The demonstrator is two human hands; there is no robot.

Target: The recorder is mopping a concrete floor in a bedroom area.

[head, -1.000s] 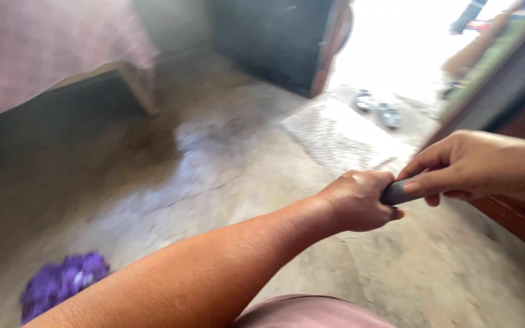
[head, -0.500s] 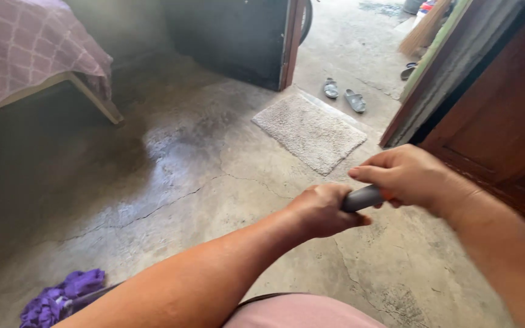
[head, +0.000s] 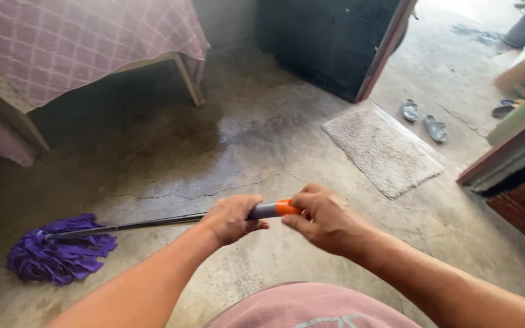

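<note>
Mop point(head: 62, 255): purple, soft head lower left; light, stiff pole. Left hand point(head: 232, 218) and right hand point(head: 326, 218) clamped on its grey-orange grip point(head: 274, 209), centre frame; best hold there.

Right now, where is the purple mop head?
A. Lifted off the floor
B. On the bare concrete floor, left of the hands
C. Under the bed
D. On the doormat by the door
B: the purple mop head lies on the concrete floor at lower left, while the left hand and right hand grip the mop handle.
</note>
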